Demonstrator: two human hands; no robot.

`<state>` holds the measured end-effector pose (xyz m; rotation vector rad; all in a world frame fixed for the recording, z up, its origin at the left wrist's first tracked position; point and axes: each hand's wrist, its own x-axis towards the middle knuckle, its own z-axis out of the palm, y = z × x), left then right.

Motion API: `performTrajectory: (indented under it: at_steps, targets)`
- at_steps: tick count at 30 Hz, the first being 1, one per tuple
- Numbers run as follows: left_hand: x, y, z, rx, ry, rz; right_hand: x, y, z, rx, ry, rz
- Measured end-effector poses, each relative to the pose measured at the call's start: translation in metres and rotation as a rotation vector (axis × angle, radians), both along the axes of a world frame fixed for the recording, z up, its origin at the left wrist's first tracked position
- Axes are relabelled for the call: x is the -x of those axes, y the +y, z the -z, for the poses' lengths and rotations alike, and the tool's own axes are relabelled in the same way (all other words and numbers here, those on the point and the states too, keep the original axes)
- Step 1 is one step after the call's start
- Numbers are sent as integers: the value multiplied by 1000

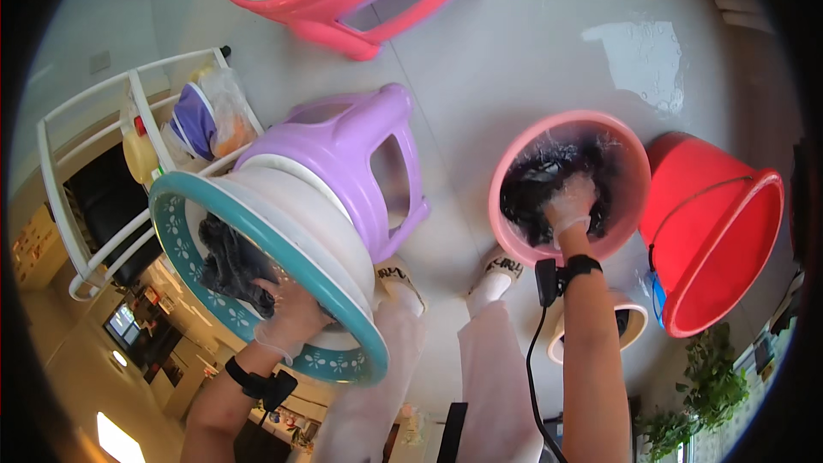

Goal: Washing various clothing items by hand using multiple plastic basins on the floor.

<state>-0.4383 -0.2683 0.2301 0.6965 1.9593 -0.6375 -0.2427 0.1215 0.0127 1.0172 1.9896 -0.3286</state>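
Observation:
My left hand (294, 316), in a clear disposable glove, reaches into a white basin with a teal, flower-patterned rim (379, 341). Its fingertips touch a dark grey cloth (233, 263) in that basin; how firmly they hold it cannot be made out. Lower down on the right, my right hand (572, 198), also gloved, is inside a pink bucket (633, 206). Its fingers are curled into wet dark fabric (528, 196), partly hidden by the hand. Both wrists carry black straps with small devices.
A purple plastic stool (347, 148) supports the white basin. A red bucket (688, 206) lies tilted beside the pink one, with a small cream container (633, 328) near it. A white rack (138, 109) stands left, a pink stool (360, 0) farther off. Wet floor (643, 64) shines.

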Motion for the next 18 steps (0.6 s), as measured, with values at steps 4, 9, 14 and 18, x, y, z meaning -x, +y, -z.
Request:
performTrajectory:
  at_steps: [4, 9, 14, 18]
  targets:
    - [14, 8, -7, 93, -68, -173, 17, 20, -7, 113, 58, -92]
    - [15, 55, -20, 174, -40, -157, -25, 15, -48, 17, 609, 350]
    - [13, 71, -31, 186, 44, -100, -68, -13, -111, 75, 985, 622]
    - [15, 79, -37, 231, 48, -68, -67, -24, -179, 122, 1153, 986]
